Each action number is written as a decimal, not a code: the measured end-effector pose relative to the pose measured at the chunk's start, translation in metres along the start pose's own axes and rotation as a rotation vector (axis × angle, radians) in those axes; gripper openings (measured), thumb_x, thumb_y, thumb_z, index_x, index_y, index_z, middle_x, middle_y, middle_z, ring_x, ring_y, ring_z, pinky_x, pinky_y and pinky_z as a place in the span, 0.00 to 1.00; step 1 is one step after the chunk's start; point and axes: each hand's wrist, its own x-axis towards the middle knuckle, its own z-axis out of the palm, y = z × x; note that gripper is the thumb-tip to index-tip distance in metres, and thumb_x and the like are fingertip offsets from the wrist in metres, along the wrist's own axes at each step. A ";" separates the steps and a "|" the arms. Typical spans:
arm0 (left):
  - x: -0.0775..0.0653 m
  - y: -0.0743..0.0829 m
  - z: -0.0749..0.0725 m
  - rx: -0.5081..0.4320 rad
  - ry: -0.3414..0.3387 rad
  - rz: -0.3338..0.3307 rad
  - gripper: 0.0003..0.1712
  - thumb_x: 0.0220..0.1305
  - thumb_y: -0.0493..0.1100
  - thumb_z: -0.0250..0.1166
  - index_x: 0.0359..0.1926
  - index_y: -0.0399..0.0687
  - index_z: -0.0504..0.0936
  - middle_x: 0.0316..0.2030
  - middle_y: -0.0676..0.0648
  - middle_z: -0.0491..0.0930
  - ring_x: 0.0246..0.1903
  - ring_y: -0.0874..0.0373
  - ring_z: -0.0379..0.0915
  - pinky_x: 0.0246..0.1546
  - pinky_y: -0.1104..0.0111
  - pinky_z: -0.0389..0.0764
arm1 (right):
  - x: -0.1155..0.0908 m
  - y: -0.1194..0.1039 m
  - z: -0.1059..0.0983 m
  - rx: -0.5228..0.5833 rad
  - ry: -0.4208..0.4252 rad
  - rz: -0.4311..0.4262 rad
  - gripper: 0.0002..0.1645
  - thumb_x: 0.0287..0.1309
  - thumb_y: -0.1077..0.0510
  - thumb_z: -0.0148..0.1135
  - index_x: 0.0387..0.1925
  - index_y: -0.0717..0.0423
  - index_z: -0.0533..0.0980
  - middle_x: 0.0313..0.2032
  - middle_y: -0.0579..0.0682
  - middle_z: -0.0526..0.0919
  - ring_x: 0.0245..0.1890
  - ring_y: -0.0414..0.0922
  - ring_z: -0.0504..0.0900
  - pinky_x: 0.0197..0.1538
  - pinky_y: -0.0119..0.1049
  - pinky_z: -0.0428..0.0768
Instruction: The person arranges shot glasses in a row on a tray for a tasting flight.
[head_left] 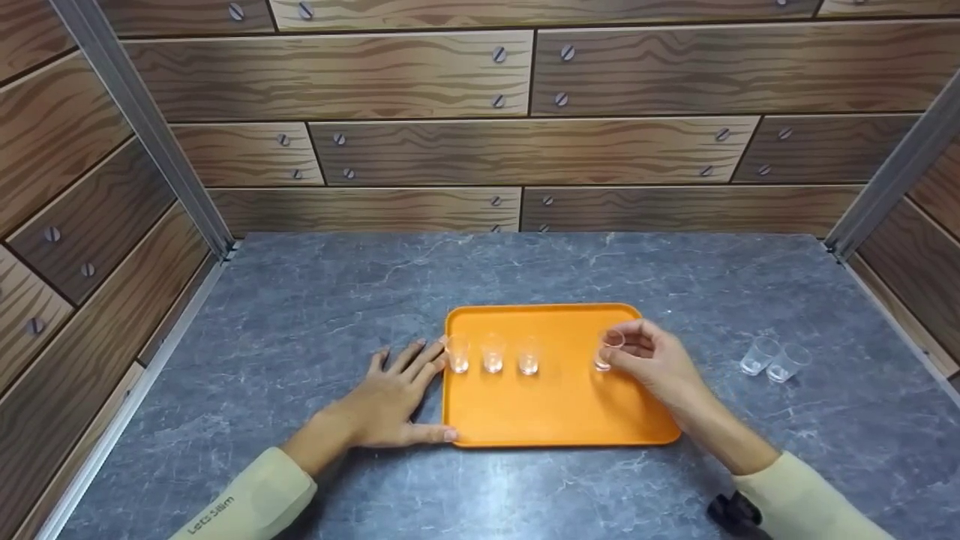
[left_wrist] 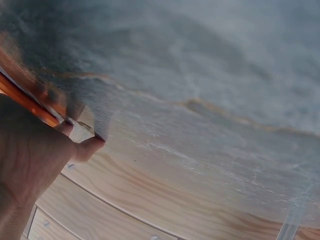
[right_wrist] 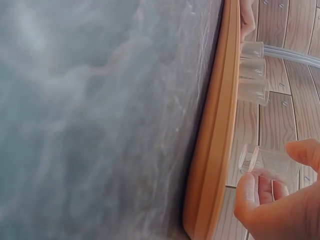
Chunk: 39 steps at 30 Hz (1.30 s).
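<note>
An orange tray [head_left: 555, 412] lies on the table, with three clear shot glasses standing in a row on its left half; the rightmost of them is a shot glass [head_left: 529, 358]. My right hand [head_left: 660, 367] pinches another shot glass [head_left: 602, 358] between thumb and fingers over the tray's right part. In the right wrist view this held glass [right_wrist: 267, 164] appears just above the tray surface. My left hand [head_left: 397, 401] lies with fingers spread at the tray's left edge, thumb and fingertips touching the rim. The left wrist view shows part of that hand [left_wrist: 37, 150] beside the orange rim.
Two more clear shot glasses stand close together on the table right of the tray, one of them a glass [head_left: 789, 364] at the far right. Wood-patterned walls [head_left: 420, 154] and grey metal posts [head_left: 154, 127] bound the grey marbled table [head_left: 337, 285].
</note>
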 end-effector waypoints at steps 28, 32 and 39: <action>0.000 0.000 0.004 0.019 0.039 0.016 0.65 0.70 0.84 0.53 0.88 0.44 0.52 0.88 0.44 0.42 0.83 0.32 0.45 0.71 0.23 0.50 | 0.011 -0.004 0.034 -0.105 -0.119 0.025 0.23 0.63 0.65 0.76 0.56 0.67 0.78 0.53 0.59 0.86 0.52 0.50 0.86 0.56 0.31 0.81; 0.000 0.000 0.003 0.018 0.039 0.014 0.65 0.70 0.85 0.53 0.88 0.45 0.53 0.88 0.44 0.43 0.83 0.32 0.45 0.72 0.23 0.49 | 0.013 -0.005 0.037 -0.136 -0.127 0.036 0.23 0.61 0.65 0.76 0.56 0.66 0.78 0.52 0.59 0.86 0.52 0.51 0.85 0.57 0.34 0.81; 0.001 0.000 0.001 0.015 0.045 0.014 0.64 0.70 0.85 0.53 0.88 0.46 0.54 0.88 0.44 0.44 0.82 0.32 0.46 0.71 0.23 0.50 | 0.015 -0.005 0.040 -0.159 -0.134 0.029 0.24 0.60 0.66 0.77 0.55 0.67 0.78 0.51 0.59 0.85 0.50 0.51 0.84 0.54 0.33 0.81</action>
